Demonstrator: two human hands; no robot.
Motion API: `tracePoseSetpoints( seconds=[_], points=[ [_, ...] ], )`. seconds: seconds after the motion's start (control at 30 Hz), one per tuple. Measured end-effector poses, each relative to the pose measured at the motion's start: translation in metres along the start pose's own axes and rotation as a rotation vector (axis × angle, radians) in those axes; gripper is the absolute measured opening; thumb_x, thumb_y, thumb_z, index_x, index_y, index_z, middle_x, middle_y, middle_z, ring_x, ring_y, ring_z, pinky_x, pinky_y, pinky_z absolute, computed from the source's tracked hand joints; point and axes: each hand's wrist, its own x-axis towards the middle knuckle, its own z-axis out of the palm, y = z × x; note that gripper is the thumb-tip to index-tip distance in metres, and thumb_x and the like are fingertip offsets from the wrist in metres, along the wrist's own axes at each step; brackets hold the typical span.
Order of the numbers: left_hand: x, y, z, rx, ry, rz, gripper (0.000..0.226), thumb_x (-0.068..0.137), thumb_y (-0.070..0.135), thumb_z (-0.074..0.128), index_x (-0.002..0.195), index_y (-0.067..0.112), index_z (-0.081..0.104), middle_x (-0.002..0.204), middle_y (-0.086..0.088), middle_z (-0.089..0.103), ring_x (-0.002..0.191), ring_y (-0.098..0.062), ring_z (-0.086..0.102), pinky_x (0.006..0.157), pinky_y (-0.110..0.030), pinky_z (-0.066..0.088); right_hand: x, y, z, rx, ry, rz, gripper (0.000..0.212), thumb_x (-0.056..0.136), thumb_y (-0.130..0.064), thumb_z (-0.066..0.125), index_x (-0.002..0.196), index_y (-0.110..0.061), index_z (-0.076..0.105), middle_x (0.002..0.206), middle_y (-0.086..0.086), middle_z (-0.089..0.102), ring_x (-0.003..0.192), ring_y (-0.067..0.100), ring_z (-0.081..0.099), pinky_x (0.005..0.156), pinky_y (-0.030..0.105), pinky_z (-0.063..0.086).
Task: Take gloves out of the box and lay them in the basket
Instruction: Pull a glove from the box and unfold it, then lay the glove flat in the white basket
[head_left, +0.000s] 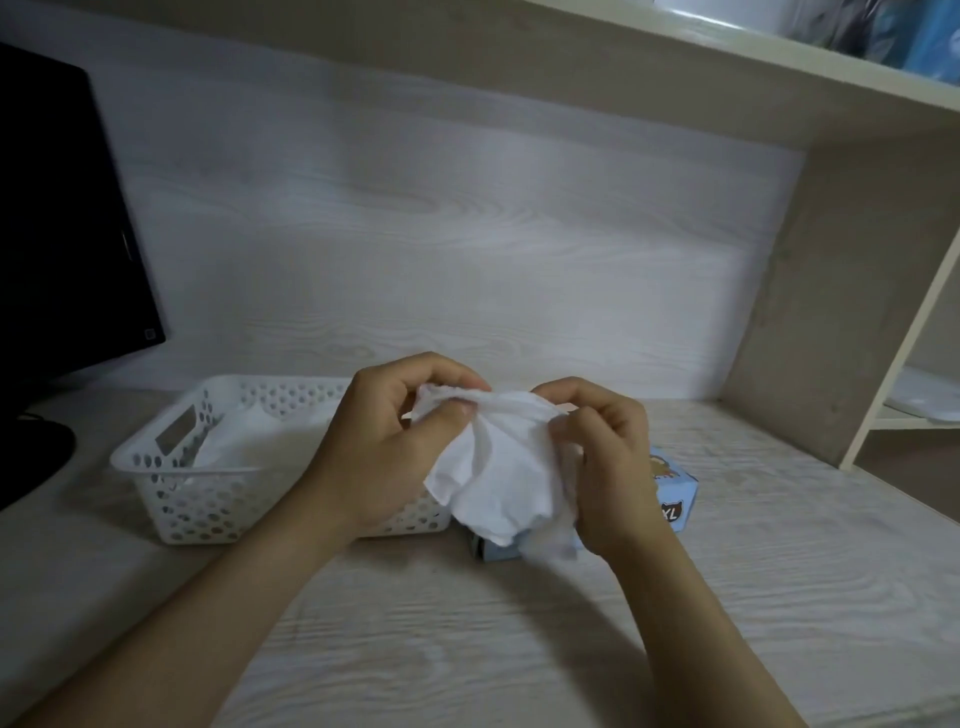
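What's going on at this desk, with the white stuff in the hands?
A person is moving thin white gloves from a box into a basket. The left hand and the right hand each pinch one crumpled white glove, held in the air above the small blue box on the desk. The white basket stands just to the left and already holds a pile of gloves.

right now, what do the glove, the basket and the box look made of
Glove: thin, semi-translucent white plastic film, probably; it crumples and hangs limp. Basket: rigid white moulded plastic, walls pierced with round holes. Box: light blue printed cardboard, it seems, from its sharp folded corner.
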Motion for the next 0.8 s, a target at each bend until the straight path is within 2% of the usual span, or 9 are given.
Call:
tracePoseSetpoints(
  seconds=[0.07,0.1,0.2,0.27,0.37,0.5,0.63,0.73,0.8],
  points=[
    [0.001,0.002,-0.002,-0.072,0.010,-0.037,0.007,0.093,0.013,0.075,0.097,0.019,0.075,0.095,-0.001,0.076,0.090,-0.025,0.072,0.076,-0.038,0.056,0.005,-0.006,-0.003,0.139,-0.077,0.117,0.025,0.074,-0.005,0.049,0.084,0.001,0.071,0.075,0.011,0.071,0.072,0.019,0.066,0.064,0.024,0.052],
    [0.001,0.004,-0.002,-0.083,0.024,-0.059,0.011,0.092,0.014,0.080,0.099,0.019,0.073,0.095,0.000,0.076,0.088,-0.023,0.073,0.073,-0.035,0.057,0.006,-0.007,-0.005,0.141,-0.094,0.142,0.025,0.075,-0.006,0.051,0.088,0.000,0.072,0.078,0.009,0.073,0.074,0.017,0.069,0.067,0.023,0.054],
    [0.002,0.008,-0.005,-0.075,0.074,-0.104,0.032,0.077,0.029,0.088,0.102,0.022,0.070,0.100,0.003,0.076,0.088,-0.017,0.076,0.067,-0.028,0.060,0.004,-0.003,-0.006,-0.023,-0.056,0.154,0.020,0.084,-0.012,0.068,0.101,-0.013,0.078,0.092,0.021,0.074,0.082,0.030,0.067,0.075,0.039,0.056],
    [0.003,0.007,-0.007,-0.055,0.107,-0.116,0.039,0.069,0.034,0.090,0.102,0.021,0.073,0.101,0.003,0.077,0.089,-0.018,0.076,0.067,-0.030,0.062,-0.001,0.000,-0.003,-0.151,-0.008,0.103,0.012,0.089,-0.011,0.078,0.100,-0.017,0.080,0.097,0.013,0.077,0.088,0.030,0.073,0.078,0.049,0.059],
    [0.002,0.005,-0.012,-0.012,0.150,-0.126,0.040,0.067,0.032,0.092,0.101,0.018,0.077,0.094,0.002,0.080,0.084,-0.017,0.077,0.069,-0.032,0.064,-0.002,0.001,0.000,-0.256,0.076,0.036,0.011,0.095,-0.008,0.076,0.093,-0.017,0.081,0.092,0.001,0.081,0.090,0.022,0.077,0.078,0.046,0.062],
    [0.003,0.005,-0.015,0.006,0.172,-0.126,0.028,0.077,0.035,0.086,0.098,0.019,0.079,0.089,0.001,0.080,0.082,-0.016,0.077,0.073,-0.033,0.063,-0.001,0.000,0.000,-0.271,0.100,0.027,0.010,0.097,-0.011,0.074,0.093,-0.014,0.083,0.088,0.000,0.081,0.087,0.017,0.078,0.075,0.033,0.061],
    [0.005,0.002,-0.017,0.040,0.171,-0.131,0.011,0.100,0.032,0.069,0.098,0.026,0.078,0.092,0.001,0.078,0.091,-0.029,0.073,0.083,-0.046,0.059,-0.003,-0.004,-0.002,-0.181,0.014,0.048,0.005,0.094,-0.009,0.078,0.095,-0.009,0.083,0.095,0.008,0.081,0.093,0.024,0.076,0.080,0.037,0.059],
    [0.007,0.000,-0.017,0.051,0.188,-0.106,0.015,0.105,0.030,0.063,0.096,0.027,0.075,0.092,-0.001,0.074,0.092,-0.032,0.068,0.079,-0.045,0.054,-0.003,-0.006,-0.005,-0.106,-0.064,0.142,0.009,0.095,-0.003,0.073,0.100,-0.003,0.081,0.096,0.018,0.079,0.090,0.030,0.075,0.078,0.040,0.060],
    [0.008,0.000,-0.017,0.050,0.201,-0.086,0.015,0.105,0.033,0.061,0.096,0.026,0.072,0.089,-0.006,0.070,0.080,-0.029,0.063,0.073,-0.040,0.049,-0.004,-0.006,-0.005,-0.086,-0.094,0.181,0.013,0.095,0.003,0.070,0.102,-0.001,0.080,0.096,0.026,0.077,0.087,0.037,0.073,0.078,0.046,0.060]
  ],
)
